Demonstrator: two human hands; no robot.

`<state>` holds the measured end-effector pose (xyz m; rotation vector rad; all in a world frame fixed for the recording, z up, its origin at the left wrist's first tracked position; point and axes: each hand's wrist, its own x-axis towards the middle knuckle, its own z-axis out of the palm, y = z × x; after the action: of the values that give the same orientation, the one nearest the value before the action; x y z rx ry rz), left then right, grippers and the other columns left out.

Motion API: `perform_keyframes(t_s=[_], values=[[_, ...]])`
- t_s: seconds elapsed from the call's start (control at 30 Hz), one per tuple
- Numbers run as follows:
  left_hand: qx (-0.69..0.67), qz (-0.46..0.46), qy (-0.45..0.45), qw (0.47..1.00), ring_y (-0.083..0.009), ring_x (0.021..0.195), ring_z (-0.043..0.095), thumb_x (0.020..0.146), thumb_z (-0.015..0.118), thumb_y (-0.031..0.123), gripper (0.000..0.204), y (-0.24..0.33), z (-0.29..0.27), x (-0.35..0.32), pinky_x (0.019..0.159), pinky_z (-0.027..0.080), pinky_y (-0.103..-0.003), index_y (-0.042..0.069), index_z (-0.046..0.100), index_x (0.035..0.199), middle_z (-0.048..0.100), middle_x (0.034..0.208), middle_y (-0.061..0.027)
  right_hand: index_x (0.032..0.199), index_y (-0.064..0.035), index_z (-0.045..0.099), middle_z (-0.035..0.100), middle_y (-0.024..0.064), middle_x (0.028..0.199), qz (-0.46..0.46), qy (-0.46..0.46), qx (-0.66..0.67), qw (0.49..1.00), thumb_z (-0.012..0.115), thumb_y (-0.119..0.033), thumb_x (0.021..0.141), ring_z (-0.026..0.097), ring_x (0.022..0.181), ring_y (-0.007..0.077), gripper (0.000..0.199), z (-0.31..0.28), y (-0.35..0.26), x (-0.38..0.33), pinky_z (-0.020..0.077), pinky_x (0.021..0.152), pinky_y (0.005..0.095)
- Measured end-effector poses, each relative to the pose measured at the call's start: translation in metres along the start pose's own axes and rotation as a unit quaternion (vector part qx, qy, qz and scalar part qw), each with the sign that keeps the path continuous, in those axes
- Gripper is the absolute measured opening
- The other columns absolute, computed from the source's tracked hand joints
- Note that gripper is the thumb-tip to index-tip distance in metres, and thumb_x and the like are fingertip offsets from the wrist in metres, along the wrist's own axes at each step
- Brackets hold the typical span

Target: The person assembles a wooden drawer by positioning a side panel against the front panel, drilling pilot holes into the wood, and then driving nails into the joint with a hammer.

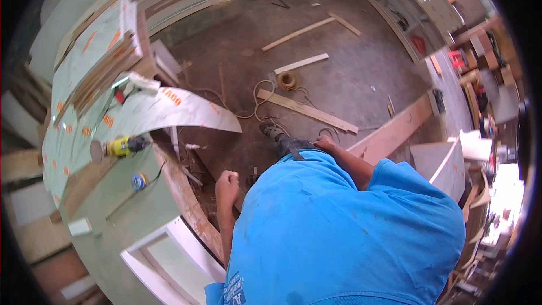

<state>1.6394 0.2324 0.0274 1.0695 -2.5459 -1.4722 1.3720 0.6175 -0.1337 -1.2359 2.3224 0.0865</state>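
My left hand [227, 184] hangs beside the bench edge with its fingers curled into a fist. Whatever it may hold is hidden. Close by my dark trousers is my right hand [324, 143], fingers bent in; I cannot make out anything inside them. On the green-topped bench [135, 206] to my left lies a yellow-green power sander [125, 146] with a round disc. A blue roll of tape [139, 181] rests near it. A white frame [169, 254] lies on the bench's near part.
A curved marble-patterned sheet [192, 108] juts past the stacked boards [101, 73]. On the floor ahead are a wooden plank [307, 111], a white strip [302, 64], a coiled hose [288, 81] and loose cords. A wide board [392, 127] leans at right.
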Motion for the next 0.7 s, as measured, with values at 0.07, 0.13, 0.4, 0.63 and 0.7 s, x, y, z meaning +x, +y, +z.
perform_keyframes(t_s=[0.07, 0.13, 0.4, 0.63, 0.7], values=[[0.066, 0.041, -0.100, 0.992, -0.0347, 0.079, 0.068, 0.093, 0.061, 0.035, 0.035, 0.004, 0.019, 0.024, 0.072, 0.051, -0.044, 0.001, 0.068, 0.092, 0.069, 0.085, -0.0213, 0.098, -0.0049, 0.075, 0.070, 0.0244, 0.092, 0.298, 0.031, 0.369, 0.880, 0.069, -0.038, 0.078, 0.069, 0.086, 0.0399, 0.040, -0.005, -0.008, -0.009, 0.0531, 0.075, 0.0470], [0.120, 0.016, -0.219, 0.968, -0.0361, 0.087, 0.067, 0.089, 0.065, 0.040, 0.040, 0.015, 0.034, 0.050, 0.078, 0.051, -0.044, 0.001, 0.068, 0.091, 0.069, 0.087, -0.0219, 0.097, -0.0019, 0.074, 0.070, 0.0255, 0.095, 0.318, 0.026, 0.376, 0.870, 0.068, -0.040, 0.079, 0.069, 0.087, 0.0408, 0.043, 0.002, 0.004, -0.024, 0.0529, 0.076, 0.0469], [0.109, 0.043, -0.182, 0.976, -0.0393, 0.072, 0.067, 0.088, 0.063, 0.042, 0.046, -0.036, 0.096, 0.142, 0.069, 0.051, -0.047, 0.000, 0.067, 0.070, 0.066, 0.071, -0.0224, 0.105, -0.0162, 0.073, 0.071, 0.0195, 0.100, 0.266, -0.139, 0.215, 0.929, 0.064, -0.029, 0.079, 0.069, 0.095, 0.0374, 0.030, 0.126, 0.135, -0.030, 0.0562, 0.082, 0.0457], [0.283, -0.106, -0.243, 0.922, -0.0391, 0.071, 0.067, 0.089, 0.056, 0.045, 0.051, -0.057, 0.176, 0.214, 0.070, 0.050, -0.050, -0.002, 0.069, 0.072, 0.067, 0.073, -0.0234, 0.102, -0.0111, 0.072, 0.071, 0.0110, 0.085, 0.403, -0.097, 0.486, 0.770, 0.073, -0.025, 0.078, 0.071, 0.079, 0.0265, 0.028, 0.010, 0.243, 0.001, 0.0581, 0.069, 0.0387], [0.287, -0.080, -0.257, 0.919, -0.0386, 0.071, 0.067, 0.089, 0.057, 0.044, 0.050, -0.029, 0.199, 0.247, 0.070, 0.050, -0.049, -0.002, 0.069, 0.073, 0.067, 0.072, -0.0230, 0.100, -0.0048, 0.071, 0.068, 0.0094, 0.078, 0.476, 0.093, 0.621, 0.615, 0.070, -0.027, 0.084, 0.070, 0.074, 0.0219, 0.028, -0.037, 0.276, 0.000, 0.0582, 0.062, 0.0367]])
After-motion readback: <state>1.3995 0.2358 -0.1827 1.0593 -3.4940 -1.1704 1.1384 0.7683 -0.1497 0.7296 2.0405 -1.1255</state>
